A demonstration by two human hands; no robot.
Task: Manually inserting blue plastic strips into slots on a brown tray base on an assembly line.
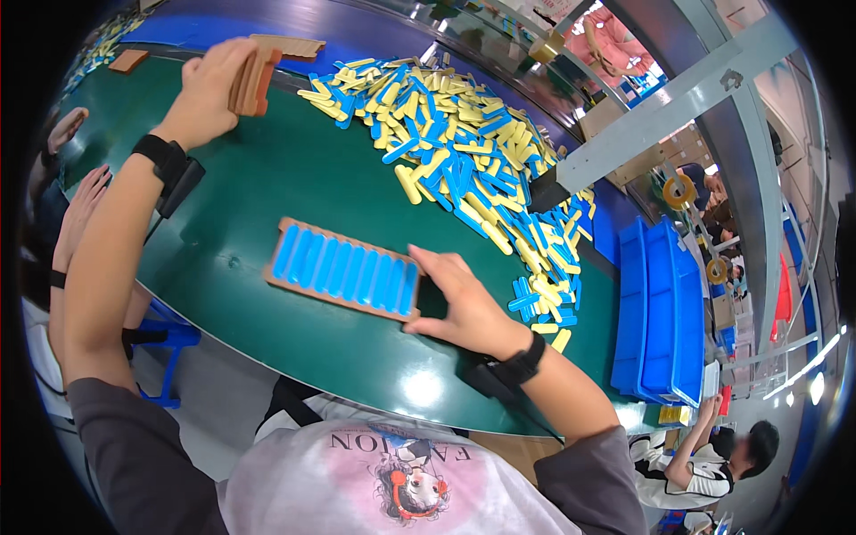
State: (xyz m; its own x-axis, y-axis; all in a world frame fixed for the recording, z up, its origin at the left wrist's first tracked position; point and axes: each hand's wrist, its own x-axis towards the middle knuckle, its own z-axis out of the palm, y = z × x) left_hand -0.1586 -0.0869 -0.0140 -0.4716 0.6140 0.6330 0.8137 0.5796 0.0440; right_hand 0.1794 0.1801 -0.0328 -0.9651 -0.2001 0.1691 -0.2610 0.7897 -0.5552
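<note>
A brown slotted tray [281,278] lies on the green tabletop in front of me, with several blue rounded sticks [343,266] side by side in it. My right hand [468,308] grips the right end of this tray between thumb and fingers. At the far left, my left hand [207,98] is raised and closed around a reddish-brown grooved piece [259,85], tilted on end. Its fingers partly hide that piece. Just beyond it rests a lighter brown flat piece [299,46]. A large pile of yellow and blue sticks [464,134] spreads across the far side.
Nested blue plastic bins [660,312] stand at the right. A grey metal beam [664,116] reaches over the pile. Another person's hands [85,201] are near the table's left edge, by a small brown block [129,61]. A blue stool [174,343] stands below.
</note>
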